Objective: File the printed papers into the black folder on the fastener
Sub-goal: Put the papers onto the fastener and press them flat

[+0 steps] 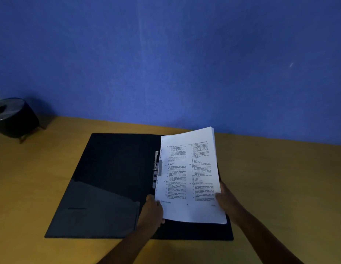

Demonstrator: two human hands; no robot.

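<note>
Head view: both hands' grip closed on papers (188,178) over folder (108,187).

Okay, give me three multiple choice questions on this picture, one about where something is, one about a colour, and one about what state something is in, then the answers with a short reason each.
1. Where do the printed papers sit?
A. Over the right half of the black folder
B. On the bare table, left of the folder
C. On the round black object

2. What colour is the wall?
A. White
B. Blue
C. Green

3. What state is the folder in?
A. Closed flat
B. Standing upright
C. Lying open on the table

Answers:
1 A, the left hand and right hand hold the stack over the right half, beside the fastener.
2 B, the wall behind the table is blue.
3 C, both inner halves show, spread flat.
</note>
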